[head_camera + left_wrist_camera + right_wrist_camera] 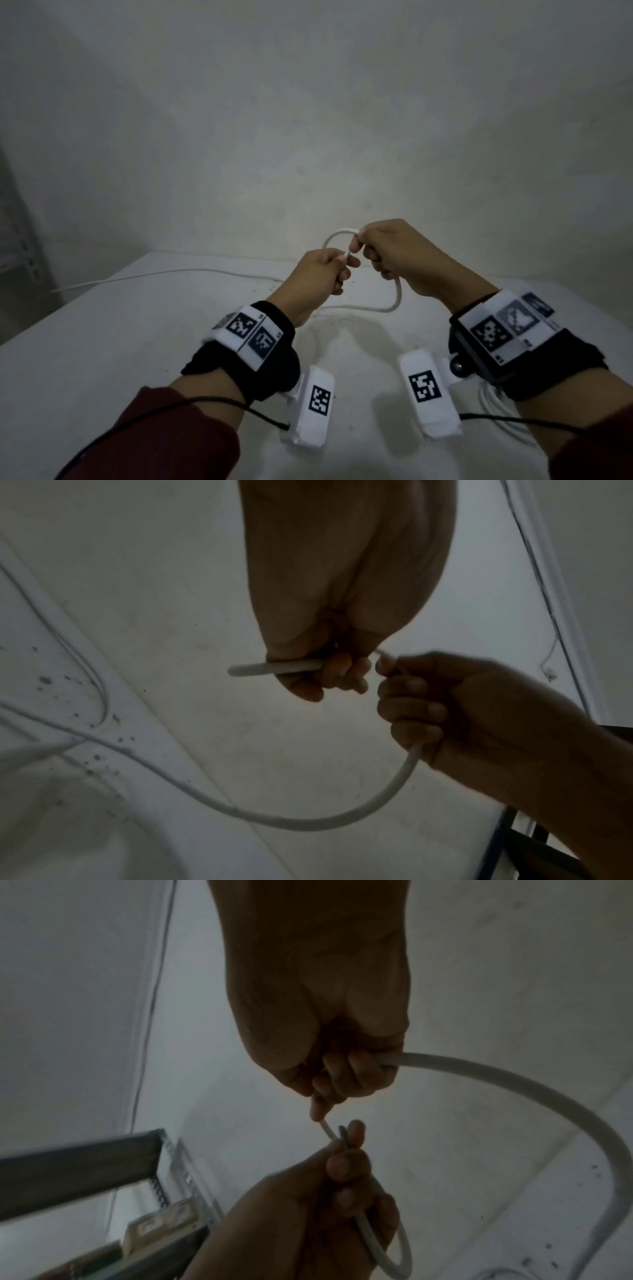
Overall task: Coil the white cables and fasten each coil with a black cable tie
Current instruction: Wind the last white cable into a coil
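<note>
both hands are up off the white worktop (102, 359), close together and nearly touching. the left hand (317, 275) has its fingers curled round a white cable (394, 301), with a short end poking out past the fist in the left wrist view (260, 668). the right hand (397, 255) is fisted round the same cable too, and between the two grips there's a small loop arching up behind the knuckles (334, 238). below the right hand the cable hangs down in a curve, touches the worktop and runs back under the left wrist. a thinner white cable (154, 275) lies along the far side of the worktop, well apart from the hands. there's another bunch of white cable (493, 407) on the worktop under the right wrist, can't tell if it's tied. both wrists have black straps with printed marker tags (255, 334). the right wrist view shows a grey metal shelf frame (85, 1172) off to the side, kinda blurry.
</note>
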